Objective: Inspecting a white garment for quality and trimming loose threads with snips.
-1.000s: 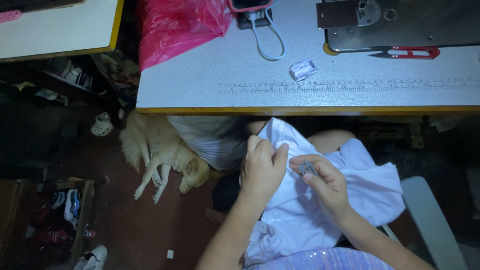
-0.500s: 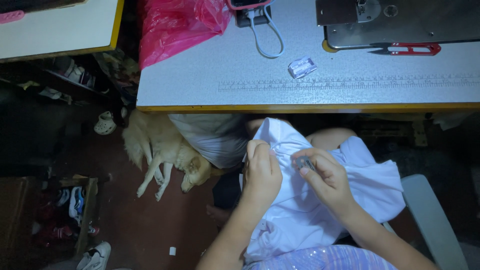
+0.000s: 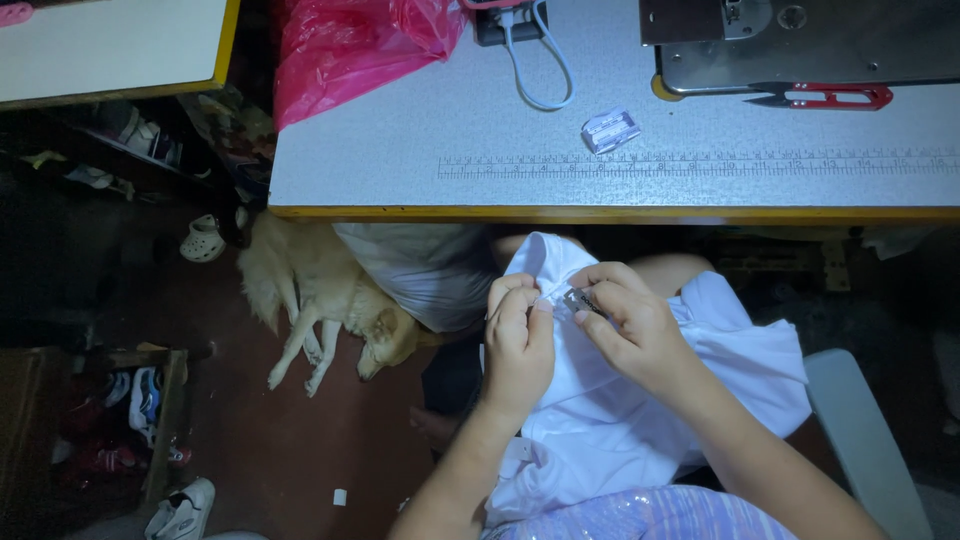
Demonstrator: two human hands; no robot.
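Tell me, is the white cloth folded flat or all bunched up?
Bunched up. The white cloth lies in rumpled folds on the lap, and the left hand and right hand pinch its top edge.

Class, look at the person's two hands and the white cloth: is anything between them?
Nothing visible. The left hand and right hand already pinch the white cloth, the right also holding a small metal tool against it.

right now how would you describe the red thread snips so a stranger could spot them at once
Start at the grey sewing table with the ruler strip along its front. Go to its far right corner, where a metal sewing machine base sits. The thread snips lie against its front edge: the only red-handled tool there, unlike the small silver packet to their left.
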